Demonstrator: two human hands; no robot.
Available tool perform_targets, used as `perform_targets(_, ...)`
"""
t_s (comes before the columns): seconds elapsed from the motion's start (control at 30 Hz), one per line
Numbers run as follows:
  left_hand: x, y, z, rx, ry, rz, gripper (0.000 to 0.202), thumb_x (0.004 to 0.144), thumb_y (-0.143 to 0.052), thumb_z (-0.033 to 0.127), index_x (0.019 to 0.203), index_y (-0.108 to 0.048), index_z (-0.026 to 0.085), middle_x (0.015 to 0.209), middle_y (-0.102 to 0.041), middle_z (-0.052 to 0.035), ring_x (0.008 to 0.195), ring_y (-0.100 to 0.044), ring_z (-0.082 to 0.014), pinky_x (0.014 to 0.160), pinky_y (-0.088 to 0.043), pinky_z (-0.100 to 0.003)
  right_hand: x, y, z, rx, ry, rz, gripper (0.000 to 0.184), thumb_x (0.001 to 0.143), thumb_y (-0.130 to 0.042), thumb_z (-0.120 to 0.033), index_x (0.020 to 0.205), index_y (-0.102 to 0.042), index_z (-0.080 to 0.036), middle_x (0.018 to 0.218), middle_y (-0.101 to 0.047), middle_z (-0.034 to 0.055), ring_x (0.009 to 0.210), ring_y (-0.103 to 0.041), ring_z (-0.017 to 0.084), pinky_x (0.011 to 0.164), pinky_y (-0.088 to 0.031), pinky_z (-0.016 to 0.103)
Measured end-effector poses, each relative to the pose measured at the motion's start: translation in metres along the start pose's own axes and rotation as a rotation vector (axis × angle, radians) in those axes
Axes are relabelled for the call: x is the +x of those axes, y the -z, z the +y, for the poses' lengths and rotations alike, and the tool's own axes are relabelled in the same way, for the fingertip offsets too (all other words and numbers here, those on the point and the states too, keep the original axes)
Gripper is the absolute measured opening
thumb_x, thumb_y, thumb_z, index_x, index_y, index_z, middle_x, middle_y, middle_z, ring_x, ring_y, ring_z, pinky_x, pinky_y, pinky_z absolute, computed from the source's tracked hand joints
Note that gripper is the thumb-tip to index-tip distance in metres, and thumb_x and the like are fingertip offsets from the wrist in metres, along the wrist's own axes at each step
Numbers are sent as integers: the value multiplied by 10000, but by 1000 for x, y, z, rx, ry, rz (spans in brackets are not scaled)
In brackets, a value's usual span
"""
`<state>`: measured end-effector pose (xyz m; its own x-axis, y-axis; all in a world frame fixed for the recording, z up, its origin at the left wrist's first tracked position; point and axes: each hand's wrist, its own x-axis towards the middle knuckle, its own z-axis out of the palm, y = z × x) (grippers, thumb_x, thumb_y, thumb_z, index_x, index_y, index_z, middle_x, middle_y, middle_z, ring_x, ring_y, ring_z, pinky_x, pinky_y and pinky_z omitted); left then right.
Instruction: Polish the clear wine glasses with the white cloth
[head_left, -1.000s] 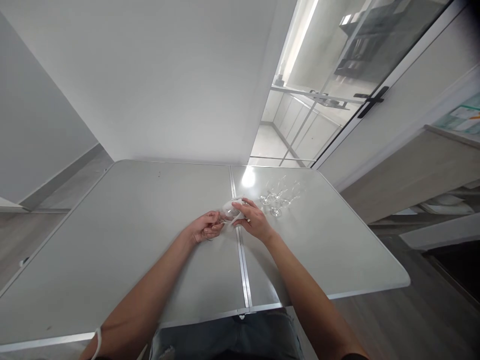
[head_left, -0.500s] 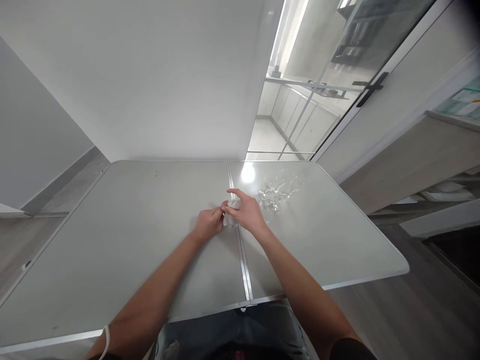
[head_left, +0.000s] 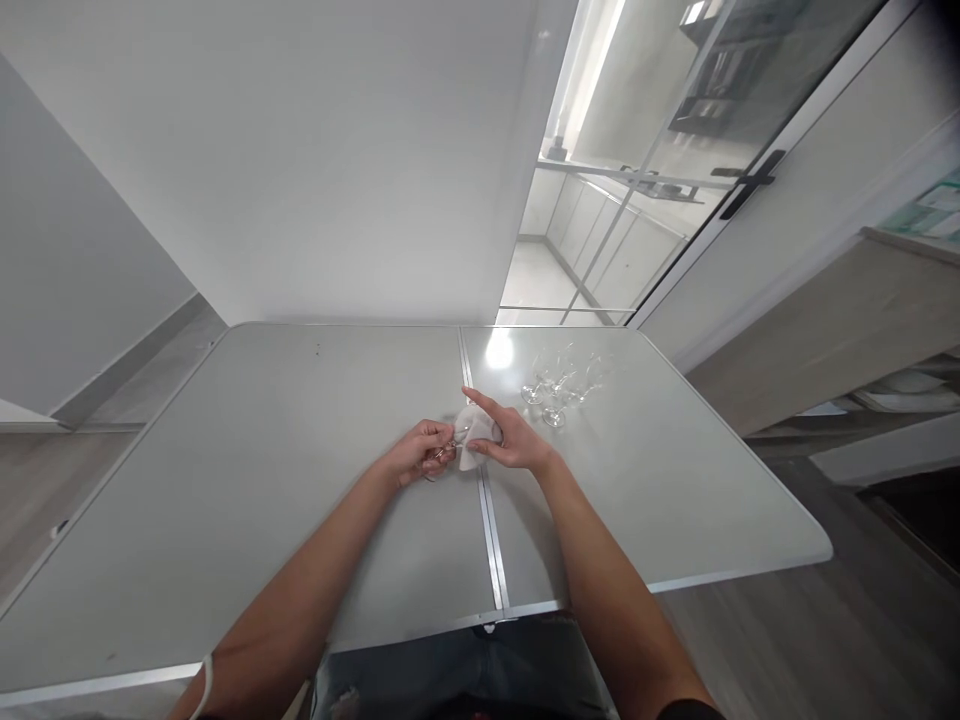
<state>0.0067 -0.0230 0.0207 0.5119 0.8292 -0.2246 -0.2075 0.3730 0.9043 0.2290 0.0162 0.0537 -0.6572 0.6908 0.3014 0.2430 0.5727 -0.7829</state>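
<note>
My left hand [head_left: 418,452] is closed around a small clear glass [head_left: 441,455] that looks like a stemmed glass, held above the table; my fingers partly cover it. Beside it, my right hand [head_left: 516,438] pinches a white cloth [head_left: 472,455] against the glass's right end, thumb below and index finger stretched out. The cloth hides that end of the glass. Several clear stemmed glasses [head_left: 553,416] are grouped on the table to the right of my hands.
The pale table [head_left: 300,520] has a metal seam [head_left: 489,540] running through its middle. A white wall [head_left: 337,180] rises behind it. To the right are a glass-paned door [head_left: 637,190] and a wooden shelf [head_left: 817,340].
My right hand has moved slightly right and down with the cloth, which now spreads wider. My left hand has turned, bringing the glass in its fingers into view. The camera view has shifted slightly.
</note>
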Motion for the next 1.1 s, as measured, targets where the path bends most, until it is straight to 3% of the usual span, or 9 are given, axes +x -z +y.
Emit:
perform_targets(0.1,4,-1,-4,129,-175,118,462,831,-678,563,692,-579,133,557,-480,27,375,-292,-29,379,-228,-193,1,-3,2,57,0,119,677,900,-626,-441,1516,-404,-271,1055,-696,41,928,-640,206,918,-510,383)
perform_targets(0.23,9,-3,-12,326,-354,269,416,808,-718,530,784,-658,120,546,-461,45,424,-357,-45,409,-263,-187,10,-21,3,261,-76,563,600,938,-555,-509,1467,-441,-251,1233,-635,84,1115,-625,223,963,-499,378)
perform_targets(0.37,10,-4,-12,379,-387,307,415,828,-705,503,913,-718,97,573,-505,32,439,-378,-46,419,-278,-189,20,-40,2,567,-253,803,577,924,-526,-609,1356,-487,-227,961,-654,48,863,-649,178,798,-540,330)
perform_targets(0.5,10,-2,-8,276,-414,358,567,817,-714,521,1172,-668,80,582,-544,36,405,-391,-48,415,-307,-198,25,-46,0,797,-249,1025,437,910,-517,-644,1077,-521,-240,900,-613,16,841,-627,156,779,-528,295)
perform_targets(0.57,11,-1,-8,249,-420,337,586,826,-709,516,1214,-619,86,586,-561,38,391,-408,-51,414,-317,-198,25,-48,-2,825,-249,997,379,894,-557,-618,946,-480,-251,847,-590,-7,803,-610,151,757,-518,285)
perform_targets(0.7,10,2,-6,186,-482,317,480,855,-692,483,1168,-505,171,583,-580,61,372,-424,-58,427,-352,-194,24,-55,-8,854,-247,797,390,895,-545,-598,809,-402,-245,790,-559,-2,759,-576,168,729,-511,306)
perform_targets(0.87,9,3,-3,53,-568,483,421,881,-657,507,1104,-402,256,598,-572,88,380,-402,-51,431,-352,-173,21,-58,-7,747,-272,925,422,895,-555,-623,818,-363,-255,704,-422,-42,644,-468,137,629,-461,250)
perform_targets(0.93,9,1,-2,55,-587,507,440,870,-666,519,1099,-396,258,590,-563,93,381,-402,-50,434,-355,-172,20,-61,-8,682,-285,914,421,887,-579,-624,841,-373,-260,688,-384,-54,600,-418,124,572,-419,222)
perform_targets(1.1,10,-5,-3,164,-501,405,531,795,-740,536,1081,-407,238,571,-584,83,360,-410,-55,402,-311,-175,23,-69,-16,811,-293,660,427,902,-510,-660,837,-363,-263,710,-455,-39,609,-472,146,574,-451,260)
